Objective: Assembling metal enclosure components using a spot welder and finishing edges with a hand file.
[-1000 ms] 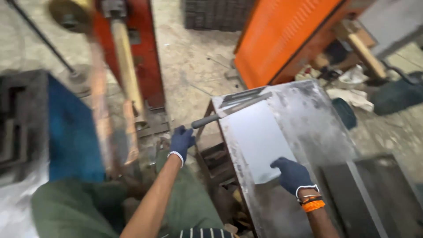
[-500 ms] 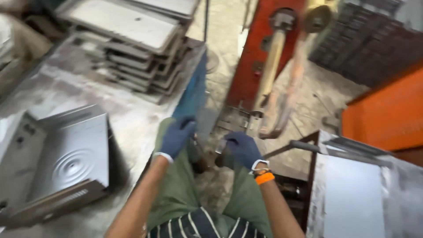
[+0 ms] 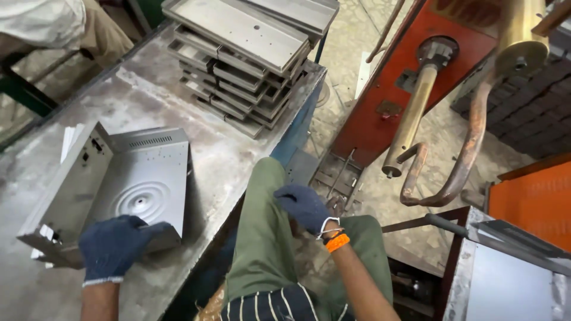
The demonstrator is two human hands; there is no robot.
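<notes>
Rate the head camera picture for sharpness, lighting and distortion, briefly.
Head view: mostly sharp, with the left hand on the folded sheet-metal panel and the right hand by the knee both crisp; soft, even daylight with dull sheen on the worktable, no harsh glare; the brass welder arm near the lens looks slightly soft; wide-angle bending shows at the edges.

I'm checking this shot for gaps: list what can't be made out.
- Head view: left hand covers the metal panel's near edge.
- Right hand: fingertips curl out of sight over the knee.
- Stacked trays: top edge cuts them off.
</notes>
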